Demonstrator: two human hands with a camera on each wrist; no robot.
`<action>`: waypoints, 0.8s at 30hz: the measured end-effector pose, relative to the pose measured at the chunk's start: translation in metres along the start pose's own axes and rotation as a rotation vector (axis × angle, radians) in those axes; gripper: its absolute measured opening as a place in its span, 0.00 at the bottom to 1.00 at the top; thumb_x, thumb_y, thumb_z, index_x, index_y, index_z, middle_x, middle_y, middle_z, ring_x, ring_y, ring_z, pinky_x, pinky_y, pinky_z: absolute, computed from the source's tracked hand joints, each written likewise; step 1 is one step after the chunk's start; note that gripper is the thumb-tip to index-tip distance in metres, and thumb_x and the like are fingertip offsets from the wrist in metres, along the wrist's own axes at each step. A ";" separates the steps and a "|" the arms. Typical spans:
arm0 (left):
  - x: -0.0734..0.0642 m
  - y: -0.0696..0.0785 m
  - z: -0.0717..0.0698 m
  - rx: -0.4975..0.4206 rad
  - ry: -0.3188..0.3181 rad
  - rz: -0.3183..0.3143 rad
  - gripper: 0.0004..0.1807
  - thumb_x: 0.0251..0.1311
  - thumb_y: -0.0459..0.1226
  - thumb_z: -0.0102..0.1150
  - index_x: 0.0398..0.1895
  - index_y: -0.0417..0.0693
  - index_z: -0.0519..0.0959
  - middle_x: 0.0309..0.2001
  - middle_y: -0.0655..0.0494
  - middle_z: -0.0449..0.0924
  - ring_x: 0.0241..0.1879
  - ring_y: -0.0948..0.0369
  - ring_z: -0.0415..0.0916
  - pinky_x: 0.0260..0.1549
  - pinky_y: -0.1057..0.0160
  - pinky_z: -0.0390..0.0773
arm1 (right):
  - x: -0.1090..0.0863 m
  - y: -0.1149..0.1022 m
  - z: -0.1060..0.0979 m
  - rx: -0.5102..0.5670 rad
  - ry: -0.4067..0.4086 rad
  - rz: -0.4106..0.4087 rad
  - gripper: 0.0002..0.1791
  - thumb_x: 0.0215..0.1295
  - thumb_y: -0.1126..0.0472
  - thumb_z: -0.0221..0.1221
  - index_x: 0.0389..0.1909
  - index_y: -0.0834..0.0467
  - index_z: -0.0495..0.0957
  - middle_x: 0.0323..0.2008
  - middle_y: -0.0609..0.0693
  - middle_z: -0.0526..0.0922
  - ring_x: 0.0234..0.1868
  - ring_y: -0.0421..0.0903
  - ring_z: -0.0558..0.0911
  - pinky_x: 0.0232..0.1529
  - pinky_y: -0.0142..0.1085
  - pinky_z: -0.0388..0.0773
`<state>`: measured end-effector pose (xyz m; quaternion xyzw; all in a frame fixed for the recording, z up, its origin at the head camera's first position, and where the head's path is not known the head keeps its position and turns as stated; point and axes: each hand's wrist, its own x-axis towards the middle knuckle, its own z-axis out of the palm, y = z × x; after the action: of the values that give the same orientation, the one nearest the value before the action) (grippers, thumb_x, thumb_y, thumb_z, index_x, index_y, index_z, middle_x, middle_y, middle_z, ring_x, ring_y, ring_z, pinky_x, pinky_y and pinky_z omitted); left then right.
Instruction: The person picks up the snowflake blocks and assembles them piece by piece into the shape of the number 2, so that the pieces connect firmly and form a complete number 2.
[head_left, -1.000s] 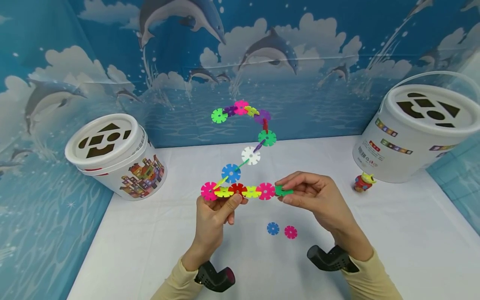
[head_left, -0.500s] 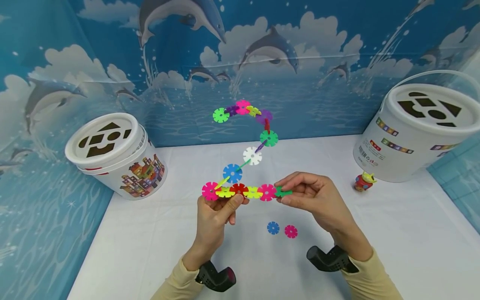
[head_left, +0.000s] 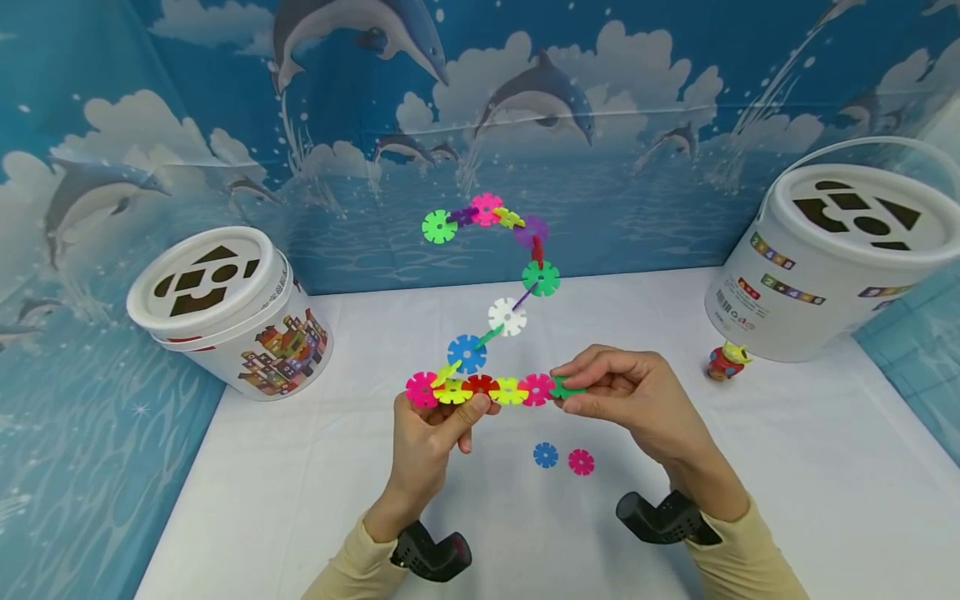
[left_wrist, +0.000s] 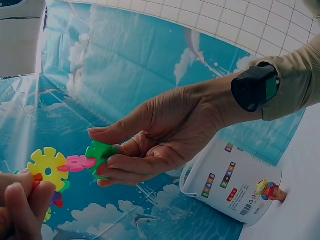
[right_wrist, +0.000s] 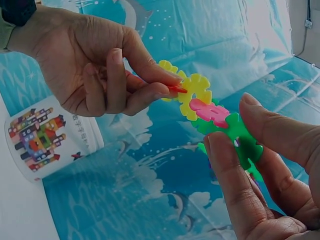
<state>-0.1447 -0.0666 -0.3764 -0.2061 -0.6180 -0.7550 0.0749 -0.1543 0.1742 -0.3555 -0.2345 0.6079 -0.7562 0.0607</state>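
Observation:
A curving chain of snowflake discs, with notched rims and many colours, is held up over the table. My left hand [head_left: 427, 446] pinches the red disc [head_left: 481, 384] in its lower row between thumb and fingers. At the row's right end, my right hand [head_left: 633, 398] grips a green disc [right_wrist: 245, 142], which is joined to a pink disc [right_wrist: 212, 111]. Beyond that sits a yellow disc [right_wrist: 197, 92]. From the row's left end the chain climbs past a blue disc [head_left: 467, 354] and a white disc [head_left: 507, 317], then curls back left to a light green disc [head_left: 438, 227].
Two loose discs, one blue [head_left: 546, 455] and one pink [head_left: 581, 462], lie on the white table below the hands. A lidded white bucket [head_left: 228, 312] stands at left. Another bucket [head_left: 813, 267], larger, is at right beside a small toy figure [head_left: 726, 362].
Both hands keep their grips almost in place. The chain has tipped slightly: the lower row sits a little lower and its yellow discs show more of their faces.

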 end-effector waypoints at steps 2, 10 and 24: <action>0.000 0.000 0.000 0.007 -0.007 0.002 0.12 0.59 0.33 0.62 0.40 0.29 0.79 0.29 0.44 0.84 0.09 0.60 0.67 0.14 0.72 0.71 | 0.000 0.000 -0.001 0.003 0.000 0.007 0.08 0.55 0.79 0.61 0.34 0.67 0.81 0.43 0.58 0.80 0.37 0.49 0.84 0.40 0.41 0.80; -0.001 0.000 -0.002 0.054 -0.006 0.026 0.08 0.59 0.30 0.61 0.38 0.32 0.80 0.28 0.43 0.83 0.09 0.59 0.67 0.14 0.69 0.72 | 0.000 0.001 0.001 -0.011 0.023 0.046 0.07 0.54 0.78 0.63 0.32 0.66 0.82 0.42 0.58 0.80 0.38 0.50 0.84 0.41 0.42 0.80; 0.000 0.002 -0.001 0.061 0.013 0.068 0.09 0.60 0.29 0.60 0.40 0.30 0.79 0.27 0.42 0.83 0.10 0.59 0.69 0.14 0.69 0.73 | 0.003 0.003 0.010 -0.078 0.096 0.017 0.05 0.55 0.76 0.64 0.31 0.65 0.84 0.40 0.58 0.82 0.40 0.51 0.82 0.37 0.38 0.81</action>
<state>-0.1441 -0.0682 -0.3751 -0.2197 -0.6329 -0.7341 0.1109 -0.1529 0.1631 -0.3555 -0.1950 0.6410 -0.7418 0.0286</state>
